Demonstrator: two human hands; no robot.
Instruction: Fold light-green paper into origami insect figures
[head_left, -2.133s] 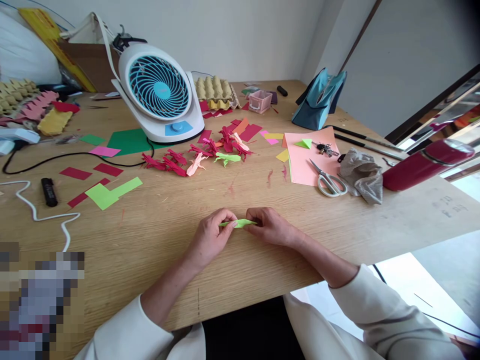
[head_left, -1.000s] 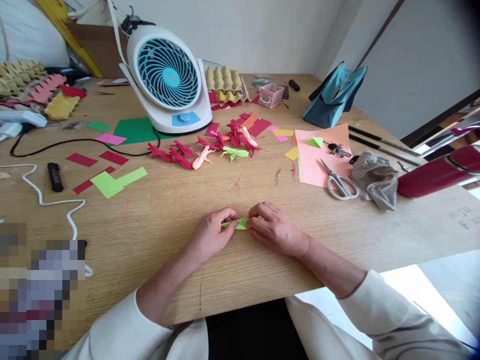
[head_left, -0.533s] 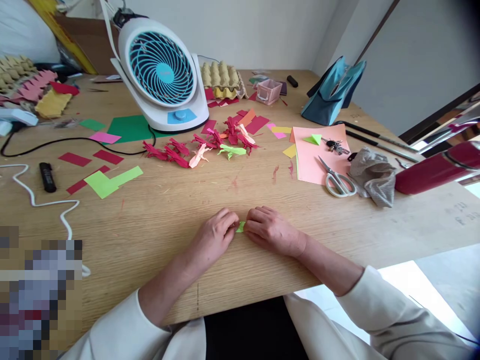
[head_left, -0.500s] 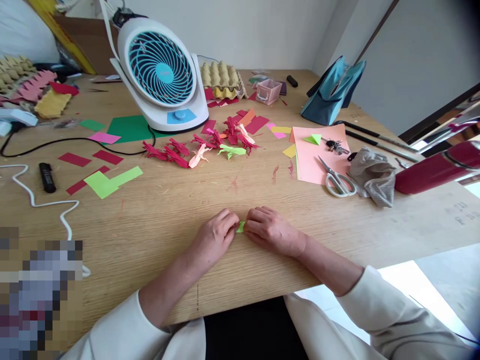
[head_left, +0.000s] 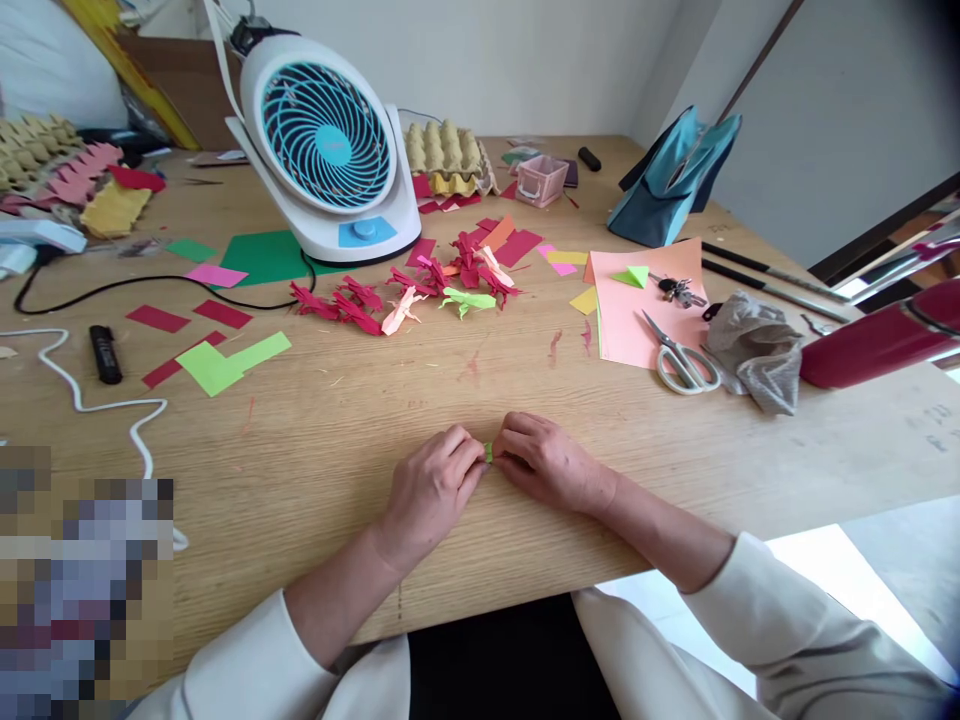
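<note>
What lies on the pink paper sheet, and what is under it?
On the pink sheet lie a folded green paper, keys and part of the scissors. Under it, a thin yellowish-green edge shows at left; anything else is covered.

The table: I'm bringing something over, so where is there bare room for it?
The table is bare between the white cord and the left hand, and between the right hand and the scissors. It is crowded around the fan and paper figures, and on the pink sheet, which holds keys.

Both hands point(head_left: 429, 488) point(head_left: 553, 465) close together — fingers point(head_left: 459, 450) curled inward
</note>
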